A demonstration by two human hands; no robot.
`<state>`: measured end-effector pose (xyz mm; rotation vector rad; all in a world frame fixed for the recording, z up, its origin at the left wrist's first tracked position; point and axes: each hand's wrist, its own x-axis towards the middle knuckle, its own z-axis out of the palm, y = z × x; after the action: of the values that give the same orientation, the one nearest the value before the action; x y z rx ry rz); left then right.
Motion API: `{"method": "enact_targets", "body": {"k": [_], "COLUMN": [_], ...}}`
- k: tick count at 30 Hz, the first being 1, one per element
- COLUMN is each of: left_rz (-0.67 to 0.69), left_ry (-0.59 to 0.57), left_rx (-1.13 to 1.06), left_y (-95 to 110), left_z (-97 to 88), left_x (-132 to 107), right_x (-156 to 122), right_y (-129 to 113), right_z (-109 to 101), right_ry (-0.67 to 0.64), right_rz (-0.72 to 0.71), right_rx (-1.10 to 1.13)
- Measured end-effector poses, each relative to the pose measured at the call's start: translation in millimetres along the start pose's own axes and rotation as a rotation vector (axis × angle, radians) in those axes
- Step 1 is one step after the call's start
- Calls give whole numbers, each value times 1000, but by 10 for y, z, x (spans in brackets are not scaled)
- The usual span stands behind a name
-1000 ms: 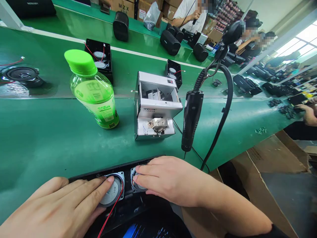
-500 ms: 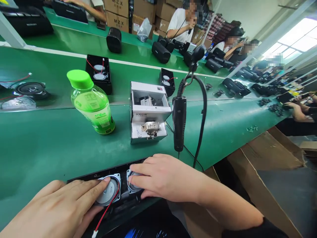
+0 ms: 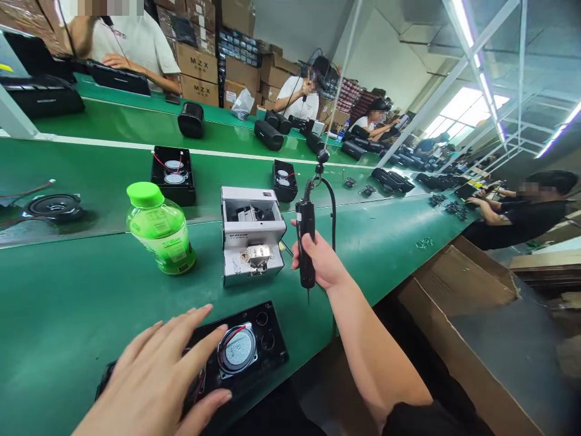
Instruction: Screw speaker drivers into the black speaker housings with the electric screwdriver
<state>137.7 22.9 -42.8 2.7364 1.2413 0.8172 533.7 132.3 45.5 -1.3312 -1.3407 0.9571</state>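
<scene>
My right hand (image 3: 320, 257) is wrapped round a black electric screwdriver (image 3: 305, 233) that hangs upright from a hook, its thin bit pointing down. My left hand (image 3: 167, 363) hovers with fingers spread over a black speaker panel (image 3: 280, 345) on the bench in front of me. A round speaker driver (image 3: 238, 349) with a silver square frame and red wires sits in the panel. Left of it, a second driver is mostly hidden behind my left hand. Behind the panel stands a white screw feeder (image 3: 252, 242).
A green-capped bottle (image 3: 161, 233) stands left of the feeder. Behind are two black speaker boxes, one being a box with wired drivers (image 3: 175, 191), and a loose driver (image 3: 52, 207). An open cardboard box (image 3: 463, 284) is at right. Several people work along the line.
My right hand has left the driver and gone up to grip the screwdriver. My left hand has lifted off its driver and spread its fingers. The view has tilted up.
</scene>
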Motion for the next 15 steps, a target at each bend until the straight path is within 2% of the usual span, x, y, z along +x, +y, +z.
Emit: {"method": "enact_targets", "body": {"k": [3,6,8,10,12,15], "left_rz": [42,33,18,7,11,3], "left_ry": [-4,-26,-28,-9,24,51], "left_rx": [-30,-94,-107,-92,-73,-94], "left_y": [143,107,71,76,124,227], "left_z": [88,117,134,151,155,114], "left_x": [228,275,260,259,290,368], "right_x": [-50,-138,-169,-152,-87,50], "right_y": [-121,-345,-547,-744,-882,-936], "right_z": [17,62,139,275,460,747], "right_ry": [4,73,114,125,74,-13], "right_rz": [4,-84,-190,-349,-506,-622], "right_rx": [144,237,299,384,447,438]}}
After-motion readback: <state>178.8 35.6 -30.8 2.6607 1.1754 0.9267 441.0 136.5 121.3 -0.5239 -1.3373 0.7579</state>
